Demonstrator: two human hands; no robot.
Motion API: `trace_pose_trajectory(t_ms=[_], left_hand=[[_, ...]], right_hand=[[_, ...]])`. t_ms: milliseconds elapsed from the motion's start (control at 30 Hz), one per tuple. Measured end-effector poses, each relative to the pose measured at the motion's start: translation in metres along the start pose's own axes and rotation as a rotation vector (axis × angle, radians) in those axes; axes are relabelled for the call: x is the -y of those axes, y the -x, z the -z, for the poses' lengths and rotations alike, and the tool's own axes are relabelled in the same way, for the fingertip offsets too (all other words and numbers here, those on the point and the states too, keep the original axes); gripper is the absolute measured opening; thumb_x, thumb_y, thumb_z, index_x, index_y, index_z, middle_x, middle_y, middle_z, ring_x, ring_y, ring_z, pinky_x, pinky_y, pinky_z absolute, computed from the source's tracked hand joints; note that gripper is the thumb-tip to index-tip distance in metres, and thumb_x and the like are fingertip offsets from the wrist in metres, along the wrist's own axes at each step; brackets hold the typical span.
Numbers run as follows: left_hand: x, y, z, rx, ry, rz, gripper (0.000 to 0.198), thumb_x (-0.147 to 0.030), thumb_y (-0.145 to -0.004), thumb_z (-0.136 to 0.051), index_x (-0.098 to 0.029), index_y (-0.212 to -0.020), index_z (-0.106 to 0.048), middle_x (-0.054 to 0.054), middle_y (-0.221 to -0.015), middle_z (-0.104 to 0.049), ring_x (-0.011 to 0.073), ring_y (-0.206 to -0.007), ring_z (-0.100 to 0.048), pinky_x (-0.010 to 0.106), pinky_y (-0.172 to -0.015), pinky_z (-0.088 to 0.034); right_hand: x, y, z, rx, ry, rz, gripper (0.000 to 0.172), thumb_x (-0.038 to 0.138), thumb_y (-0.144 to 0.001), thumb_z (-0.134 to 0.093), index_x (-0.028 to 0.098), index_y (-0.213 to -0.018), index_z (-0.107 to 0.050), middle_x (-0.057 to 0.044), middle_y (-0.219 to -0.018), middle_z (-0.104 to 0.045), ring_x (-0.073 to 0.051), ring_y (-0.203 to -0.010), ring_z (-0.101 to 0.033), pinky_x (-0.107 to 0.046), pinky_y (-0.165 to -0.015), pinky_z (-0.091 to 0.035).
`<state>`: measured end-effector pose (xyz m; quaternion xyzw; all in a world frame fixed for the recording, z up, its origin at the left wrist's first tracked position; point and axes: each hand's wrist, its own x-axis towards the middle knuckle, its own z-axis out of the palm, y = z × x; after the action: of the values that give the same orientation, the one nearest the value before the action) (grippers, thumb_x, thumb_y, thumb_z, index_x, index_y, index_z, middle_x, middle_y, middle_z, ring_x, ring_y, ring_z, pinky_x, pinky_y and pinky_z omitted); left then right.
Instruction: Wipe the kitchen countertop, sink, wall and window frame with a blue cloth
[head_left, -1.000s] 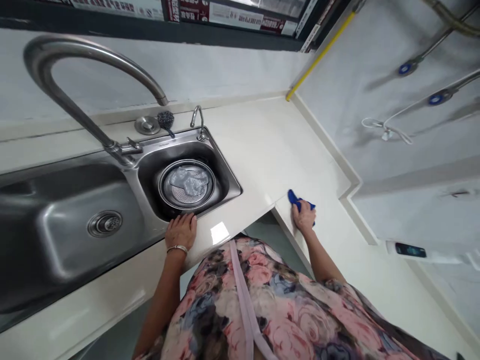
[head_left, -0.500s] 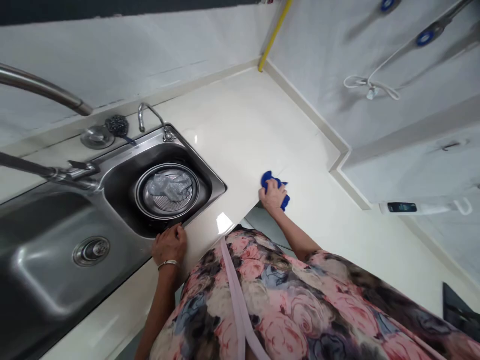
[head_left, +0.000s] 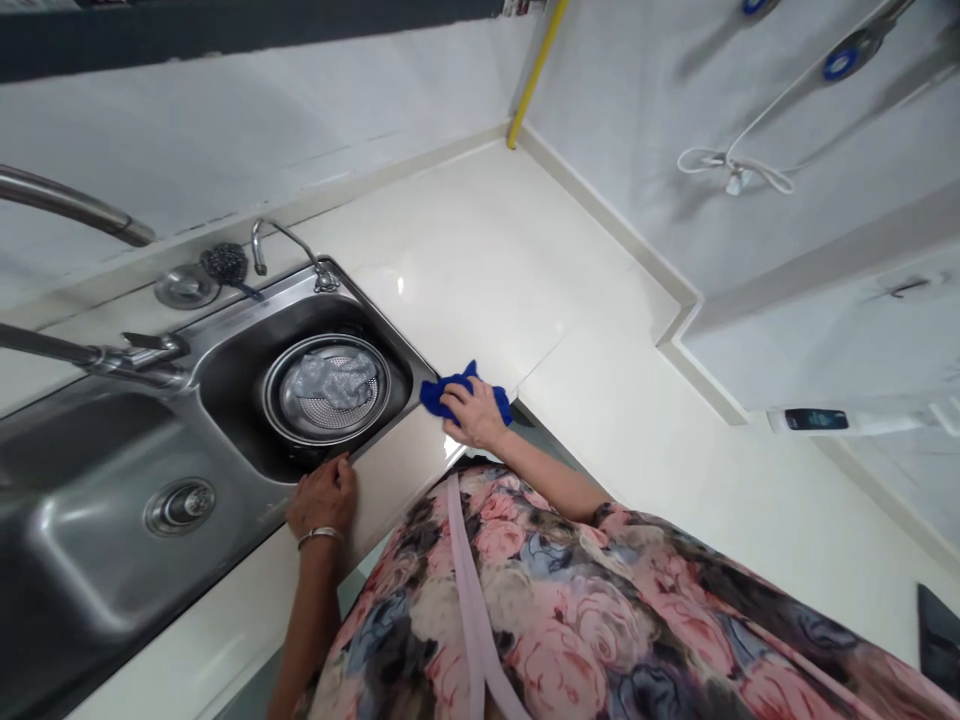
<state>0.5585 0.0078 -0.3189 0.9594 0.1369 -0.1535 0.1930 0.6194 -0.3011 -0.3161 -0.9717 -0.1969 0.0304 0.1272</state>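
Observation:
My right hand presses a crumpled blue cloth onto the white countertop, by the right corner of the sink. Its fingers are bent over the cloth. On the left, my left hand leans on the front edge of the steel sink, wearing a bracelet at the wrist and holding nothing that I can see. Inside the right basin sits a round metal pan with a perforated strainer, and a crumpled clear plastic bag lies in it.
A tall faucet and a small curved tap rise behind the basins. Beside them are a steel-wool scrubber and a round lid-like disc. A yellow pipe stands in the corner; a white cord hangs on the wall.
My right hand has slid the blue cloth left along the counter, up to the sink's corner. My left hand stays on the sink edge. The view has shifted slightly.

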Motion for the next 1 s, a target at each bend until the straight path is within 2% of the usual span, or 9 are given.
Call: trace_pose_trajectory(t_ms=[167, 367, 500, 600, 733, 800, 900, 933, 1000], left_hand=[[-0.002, 0.003, 0.000, -0.026, -0.012, 0.021, 0.050, -0.033, -0.102, -0.039, -0.015, -0.130, -0.076, 0.018, -0.126, -0.075, 0.0345, -0.120, -0.067, 0.049, -0.106, -0.049], [-0.002, 0.001, 0.001, 0.007, -0.019, 0.046, 0.050, -0.036, -0.102, -0.040, -0.018, -0.131, -0.077, 0.017, -0.126, -0.076, 0.0350, -0.121, -0.067, 0.049, -0.106, -0.049], [-0.004, 0.001, 0.004, 0.042, -0.032, 0.066, 0.051, -0.036, -0.101, -0.040, -0.018, -0.131, -0.076, 0.017, -0.125, -0.075, 0.0349, -0.119, -0.067, 0.048, -0.103, -0.051], [-0.006, 0.001, 0.007, 0.051, -0.034, 0.073, 0.049, -0.035, -0.101, -0.041, -0.018, -0.130, -0.077, 0.017, -0.125, -0.075, 0.0342, -0.120, -0.067, 0.046, -0.103, -0.051], [-0.007, 0.001, 0.009, 0.075, -0.022, 0.117, 0.048, -0.034, -0.100, -0.043, -0.019, -0.130, -0.077, 0.016, -0.128, -0.075, 0.0336, -0.123, -0.065, 0.045, -0.105, -0.050], [-0.006, 0.000, 0.009, 0.084, -0.017, 0.149, 0.047, -0.035, -0.100, -0.044, -0.021, -0.130, -0.078, 0.015, -0.127, -0.075, 0.0338, -0.122, -0.066, 0.045, -0.104, -0.050], [-0.005, -0.002, 0.008, 0.072, -0.025, 0.173, 0.047, -0.036, -0.100, -0.045, -0.022, -0.131, -0.077, 0.016, -0.126, -0.075, 0.0347, -0.120, -0.067, 0.045, -0.102, -0.051], [-0.006, -0.002, 0.008, 0.072, -0.032, 0.184, 0.047, -0.037, -0.100, -0.044, -0.023, -0.132, -0.077, 0.016, -0.127, -0.075, 0.0352, -0.121, -0.066, 0.045, -0.102, -0.051], [-0.008, -0.003, 0.009, 0.089, -0.048, 0.218, 0.049, -0.038, -0.101, -0.043, -0.024, -0.134, -0.076, 0.016, -0.129, -0.074, 0.0363, -0.123, -0.066, 0.047, -0.101, -0.052]], right_hand=[[-0.060, 0.031, 0.015, -0.124, 0.063, -0.329, 0.046, 0.036, -0.091, -0.060, 0.022, -0.134, -0.068, -0.010, -0.145, -0.059, -0.042, -0.138, -0.034, -0.054, -0.108, -0.035], [-0.128, 0.093, 0.029, -0.193, 0.098, -0.517, 0.043, 0.036, -0.088, -0.060, 0.023, -0.128, -0.070, -0.011, -0.142, -0.061, -0.039, -0.134, -0.040, -0.055, -0.110, -0.039], [-0.189, 0.137, 0.050, -0.224, 0.128, -0.867, 0.046, 0.039, -0.088, -0.057, 0.022, -0.129, -0.068, -0.014, -0.143, -0.059, -0.039, -0.129, -0.045, -0.060, -0.109, -0.040], [-0.231, 0.155, 0.073, -0.252, 0.136, -1.129, 0.047, 0.038, -0.089, -0.052, 0.022, -0.131, -0.066, -0.020, -0.144, -0.054, -0.044, -0.126, -0.046, -0.066, -0.103, -0.039], [-0.260, 0.135, 0.092, -0.369, 0.115, -1.449, 0.041, 0.035, -0.094, -0.044, 0.020, -0.128, -0.063, -0.026, -0.140, -0.051, -0.051, -0.126, -0.042, -0.072, -0.094, -0.034], [-0.262, 0.107, 0.093, -0.387, 0.137, -1.482, 0.041, 0.033, -0.097, -0.042, 0.016, -0.128, -0.062, -0.028, -0.139, -0.050, -0.051, -0.127, -0.039, -0.072, -0.095, -0.031], [-0.257, 0.056, 0.084, -0.349, 0.166, -1.331, 0.045, 0.030, -0.097, -0.046, 0.012, -0.136, -0.059, -0.027, -0.142, -0.051, -0.044, -0.129, -0.036, -0.066, -0.100, -0.030], [-0.252, 0.039, 0.080, -0.330, 0.168, -1.229, 0.048, 0.029, -0.097, -0.047, 0.011, -0.140, -0.057, -0.026, -0.144, -0.052, -0.043, -0.130, -0.035, -0.065, -0.103, -0.030], [-0.239, 0.009, 0.069, -0.304, 0.160, -1.090, 0.049, 0.033, -0.097, -0.050, 0.016, -0.142, -0.057, -0.017, -0.148, -0.053, -0.040, -0.133, -0.034, -0.061, -0.109, -0.028]])
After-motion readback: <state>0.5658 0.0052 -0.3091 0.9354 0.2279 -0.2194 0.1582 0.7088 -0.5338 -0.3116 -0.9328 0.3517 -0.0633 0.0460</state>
